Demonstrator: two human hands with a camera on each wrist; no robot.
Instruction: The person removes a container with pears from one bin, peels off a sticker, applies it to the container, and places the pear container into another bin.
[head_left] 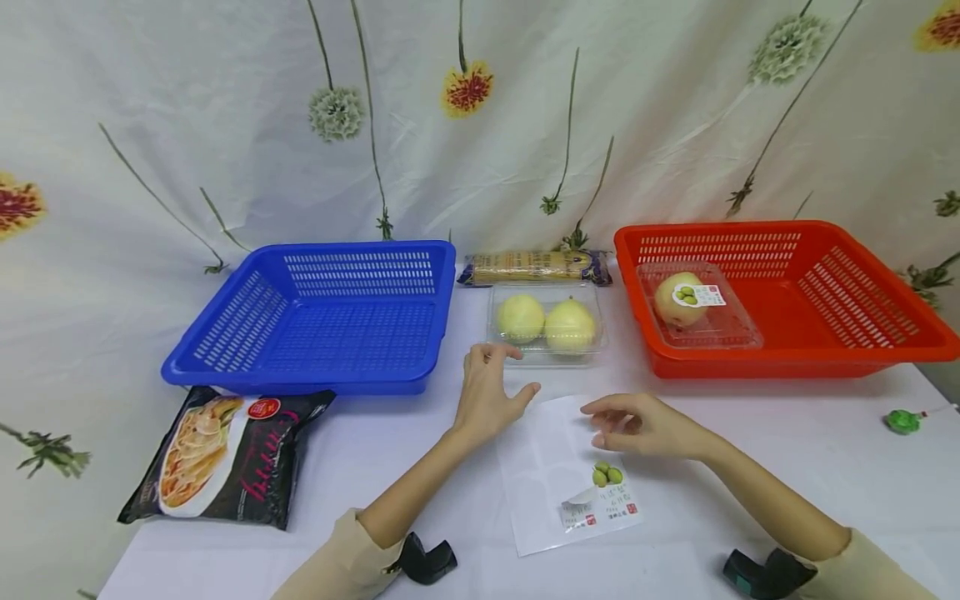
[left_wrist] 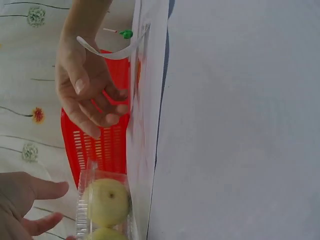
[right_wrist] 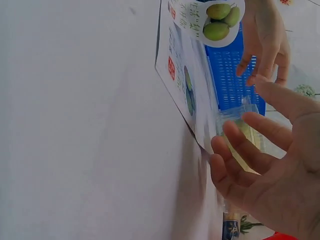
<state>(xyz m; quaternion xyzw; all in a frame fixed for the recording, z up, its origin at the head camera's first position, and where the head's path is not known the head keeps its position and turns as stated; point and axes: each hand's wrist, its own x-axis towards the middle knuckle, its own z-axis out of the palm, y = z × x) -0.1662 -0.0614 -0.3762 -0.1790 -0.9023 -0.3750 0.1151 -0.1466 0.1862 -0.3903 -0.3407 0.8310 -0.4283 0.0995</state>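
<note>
My left hand (head_left: pixel 489 396) hovers at the near edge of a clear plastic box (head_left: pixel 547 357), thumb and fingers spread apart, holding nothing. Two pale yellow pears (head_left: pixel 570 325) sit inside that box. Over the upper right of a white sticker sheet (head_left: pixel 536 475) is my right hand (head_left: pixel 648 427), its fingers loosely bent with nothing between them. Printed labels with green fruit (head_left: pixel 607 475) are on the lower part of the sheet. One label (right_wrist: pixel 220 22) stands partly lifted and curls up, as both wrist views show.
A blue basket (head_left: pixel 300 383) stands at the left, with a black food bag (head_left: pixel 255 467) before it. At the right, a red basket (head_left: pixel 795 367) holds a labelled box with a pear (head_left: pixel 675 304). A noodle packet (head_left: pixel 532 267) lies behind the pear box. A small green object (head_left: pixel 902 422) lies far right.
</note>
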